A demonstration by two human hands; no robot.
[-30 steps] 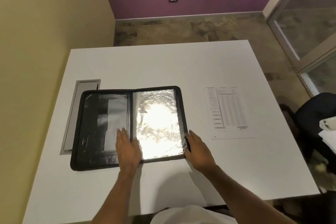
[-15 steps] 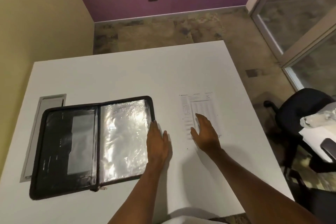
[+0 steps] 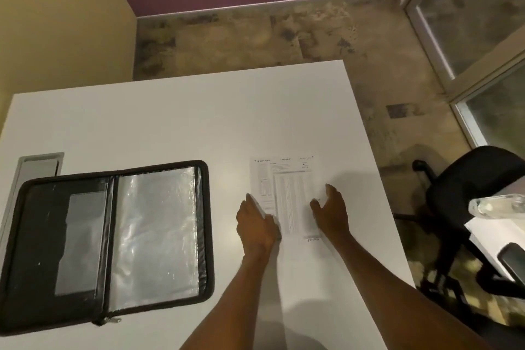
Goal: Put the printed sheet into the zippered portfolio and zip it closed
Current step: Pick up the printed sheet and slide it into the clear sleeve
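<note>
The black zippered portfolio lies open flat on the left of the white table, with a shiny clear sleeve on its right half and its zipper pull at the near edge. The printed sheet lies flat on the table to its right. My left hand rests at the sheet's near left edge, fingers apart. My right hand is at the sheet's near right edge, fingers spread. Neither hand grips the sheet.
A grey cable hatch is set into the table behind the portfolio. A black office chair stands off the table's right side, beside a second white surface with a clear plastic item. The table's right edge runs close to my right hand.
My left hand has left the portfolio's right edge and moved right to the sheet. My right hand shifted to the sheet's right side. My head view swung further right.
</note>
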